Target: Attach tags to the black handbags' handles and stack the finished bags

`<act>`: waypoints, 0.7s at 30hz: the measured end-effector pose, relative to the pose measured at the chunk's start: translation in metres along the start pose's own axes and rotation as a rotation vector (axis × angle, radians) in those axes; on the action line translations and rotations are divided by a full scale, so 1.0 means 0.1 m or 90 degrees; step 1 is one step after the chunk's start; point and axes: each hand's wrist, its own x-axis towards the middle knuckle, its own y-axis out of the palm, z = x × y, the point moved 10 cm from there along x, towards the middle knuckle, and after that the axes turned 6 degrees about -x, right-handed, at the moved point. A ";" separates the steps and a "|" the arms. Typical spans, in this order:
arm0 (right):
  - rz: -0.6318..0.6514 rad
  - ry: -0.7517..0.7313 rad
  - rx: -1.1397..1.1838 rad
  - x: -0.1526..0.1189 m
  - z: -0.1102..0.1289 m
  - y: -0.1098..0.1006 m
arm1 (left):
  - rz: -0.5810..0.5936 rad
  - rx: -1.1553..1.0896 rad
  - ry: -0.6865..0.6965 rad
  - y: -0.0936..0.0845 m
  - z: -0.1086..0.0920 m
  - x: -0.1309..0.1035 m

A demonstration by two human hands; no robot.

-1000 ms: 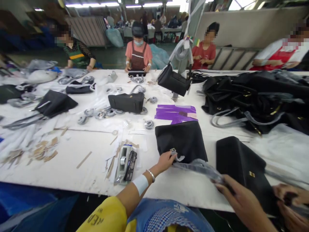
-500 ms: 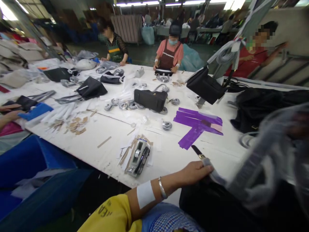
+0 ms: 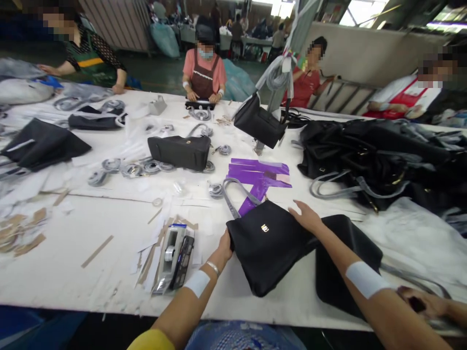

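Observation:
A black handbag [image 3: 272, 248] with a small gold emblem lies tilted on the table in front of me. Its grey-wrapped strap [image 3: 229, 199] loops up over purple tape strips [image 3: 259, 174]. My left hand [image 3: 225, 244] grips the bag's left edge, fingers partly hidden behind it. At the upper right edge, my right hand [image 3: 306, 215] has its thumb and fingers spread, by or against the bag; exact contact is unclear. A second black bag [image 3: 345, 257] lies under my right forearm. Left of my left hand stands a tape dispenser [image 3: 170, 257] with a dark cutter-like tool [image 3: 182, 262] beside it.
Black bags [image 3: 350, 150] are heaped at the right. Another black bag [image 3: 178, 151] sits mid-table among coiled straps [image 3: 131, 167]. One bag [image 3: 260, 121] hangs from a post. A co-worker's hand [image 3: 425, 301] is at lower right. Several people work across the white table [image 3: 98, 282].
My view has swung right. The black bag has come from my lap side onto the table. My right hand, blurred before among the wrapped straps, is now spread by the bag; my left moved from strap to bag edge.

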 end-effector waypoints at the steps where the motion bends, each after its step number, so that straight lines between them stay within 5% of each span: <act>1: 0.047 0.045 -0.015 -0.13 -0.22 0.13 | -0.006 -0.003 -0.019 -0.04 0.04 -0.04; 4: 0.187 0.136 -0.011 -0.60 -0.58 0.51 | 0.038 -0.007 -0.019 -0.03 0.03 -0.17; 9: 0.239 0.142 0.111 -1.41 -0.45 0.93 | 0.091 0.235 0.105 0.02 -0.40 -0.23; 12: 0.175 0.152 0.183 -1.79 -0.32 0.97 | 0.031 0.561 0.276 0.06 -0.84 -0.30; 15: 0.031 0.096 0.179 -2.00 -0.11 0.72 | 0.011 0.819 0.498 0.33 -1.08 -0.63; 18: -0.020 -0.041 0.107 -2.14 0.22 0.55 | 0.137 0.985 0.625 0.66 -0.81 -1.04; 21: 0.015 -0.155 0.027 -2.21 0.46 0.62 | 0.286 1.143 0.639 0.71 -0.27 -1.23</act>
